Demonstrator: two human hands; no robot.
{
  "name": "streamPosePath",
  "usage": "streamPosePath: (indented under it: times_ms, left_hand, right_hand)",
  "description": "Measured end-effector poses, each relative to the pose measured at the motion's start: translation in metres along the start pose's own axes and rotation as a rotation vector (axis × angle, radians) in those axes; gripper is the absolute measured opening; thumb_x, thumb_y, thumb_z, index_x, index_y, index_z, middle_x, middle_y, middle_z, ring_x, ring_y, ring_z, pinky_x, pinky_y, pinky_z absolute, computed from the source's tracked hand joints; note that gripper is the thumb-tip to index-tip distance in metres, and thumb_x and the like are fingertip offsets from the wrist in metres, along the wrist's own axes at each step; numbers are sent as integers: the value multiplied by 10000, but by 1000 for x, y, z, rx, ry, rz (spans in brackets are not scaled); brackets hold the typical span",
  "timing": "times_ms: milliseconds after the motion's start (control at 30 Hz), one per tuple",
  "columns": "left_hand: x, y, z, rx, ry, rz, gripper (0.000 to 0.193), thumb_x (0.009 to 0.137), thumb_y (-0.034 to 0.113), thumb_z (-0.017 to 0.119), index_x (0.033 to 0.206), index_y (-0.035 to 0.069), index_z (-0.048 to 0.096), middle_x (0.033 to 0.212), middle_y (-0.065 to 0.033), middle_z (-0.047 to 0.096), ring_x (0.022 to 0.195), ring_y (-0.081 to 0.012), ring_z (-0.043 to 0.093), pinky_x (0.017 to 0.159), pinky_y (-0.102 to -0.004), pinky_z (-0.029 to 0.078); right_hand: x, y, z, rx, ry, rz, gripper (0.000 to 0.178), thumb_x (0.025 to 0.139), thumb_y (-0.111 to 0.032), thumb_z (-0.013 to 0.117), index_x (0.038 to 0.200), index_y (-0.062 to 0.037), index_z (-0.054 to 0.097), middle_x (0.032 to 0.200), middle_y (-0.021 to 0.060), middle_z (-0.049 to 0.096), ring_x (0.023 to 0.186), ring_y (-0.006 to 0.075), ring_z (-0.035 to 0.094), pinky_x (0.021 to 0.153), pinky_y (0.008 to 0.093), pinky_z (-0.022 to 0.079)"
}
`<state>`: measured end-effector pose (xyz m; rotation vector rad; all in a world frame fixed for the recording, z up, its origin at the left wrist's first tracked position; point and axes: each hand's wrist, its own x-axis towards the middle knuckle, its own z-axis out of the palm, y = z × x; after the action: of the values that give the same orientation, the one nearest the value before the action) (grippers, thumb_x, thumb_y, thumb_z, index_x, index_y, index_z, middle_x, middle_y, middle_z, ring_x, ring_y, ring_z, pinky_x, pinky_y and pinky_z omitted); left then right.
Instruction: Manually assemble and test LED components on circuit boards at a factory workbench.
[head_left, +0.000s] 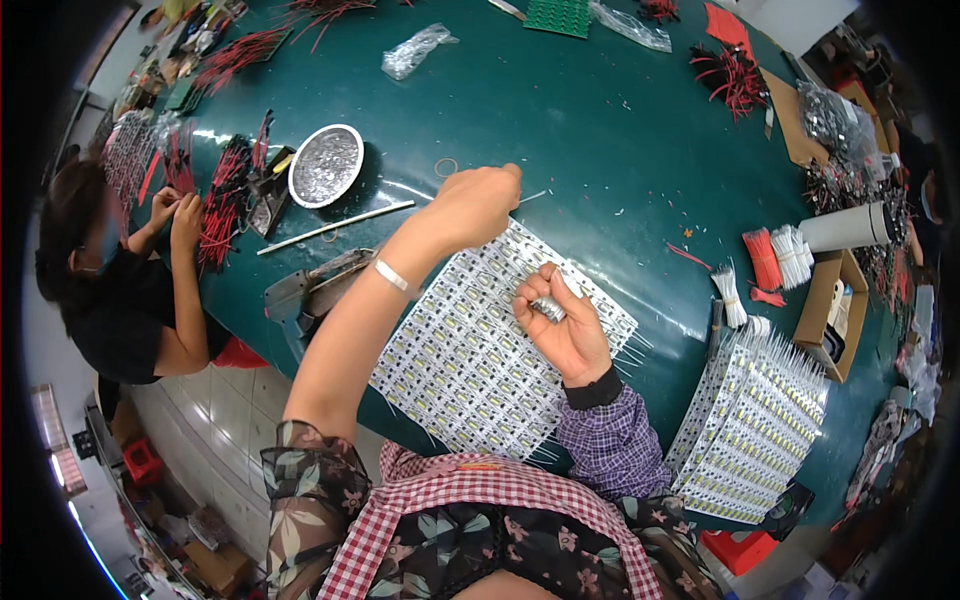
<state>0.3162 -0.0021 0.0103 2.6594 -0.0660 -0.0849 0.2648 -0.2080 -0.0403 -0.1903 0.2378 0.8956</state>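
Within right hand (572, 342), silvery pieces (548, 308)

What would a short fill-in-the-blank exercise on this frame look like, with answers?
1. The right hand holds something ____ in colour.
2. The bracelet circles the ____ wrist.
3. The white circuit boards lie on a ____ tabletop.
4. Beside the red bundle lies a ____ one.

Missing words: silver; left; green; white.

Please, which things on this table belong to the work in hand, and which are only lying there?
Work in hand:
circuit boards, under the right hand
silvery clump, in that hand
similar board stack, probably

Just lying about, apparently:
clear plastic bags
white stick
white bottle
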Motion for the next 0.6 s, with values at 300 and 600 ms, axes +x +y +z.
streamPosePath:
  times_ms: [300,600]
  left_hand:
    - [-88,80,1,-257,69,-240,116,881,92,605,887,-24,614,731,-195,670,679,-351,671,634,-415,508]
    - [-103,77,-11,-340,195,82,438,770,52,734,1176,27,572,966,-191,682,840,-334,677,705,-412,521]
  right_hand:
    - [-2,6,8,-98,104,-84,225,1015,-210,556,1159,-37,563,1129,77,581,1087,196,556,1037,405,435]
    - [-6,8,9,-177,55,-46,198,998,-123,572,1175,-34,566,1072,51,580,1052,184,565,952,367,481]
